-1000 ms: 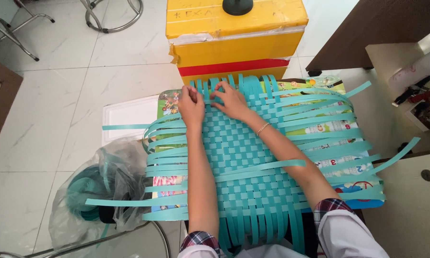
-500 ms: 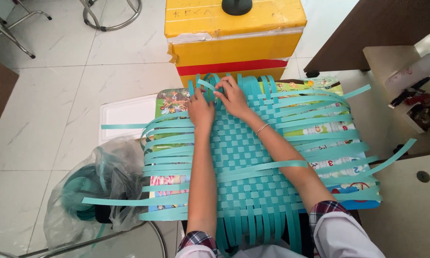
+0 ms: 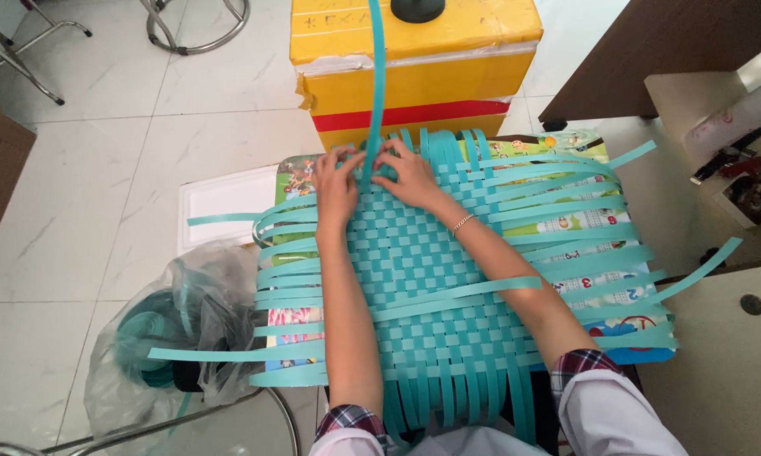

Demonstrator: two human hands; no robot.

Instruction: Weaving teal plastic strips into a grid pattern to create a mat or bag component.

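Hands [image 3: 372, 177] together at woven mat [image 3: 423, 262] far edge, pinching upright strip [image 3: 375, 76]; yellow box [image 3: 414, 63] close

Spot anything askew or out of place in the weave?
One teal strip lies slantwise over the woven mat, crossing the square grid instead of following it. Another strip stands up from between the left hand and right hand. No damage visible.

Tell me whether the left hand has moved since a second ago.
Yes. The left hand has shifted rightward along the woven mat's far edge, closer to the right hand.

Head cam, looks steeply down, close over woven mat [image 3: 431, 253].
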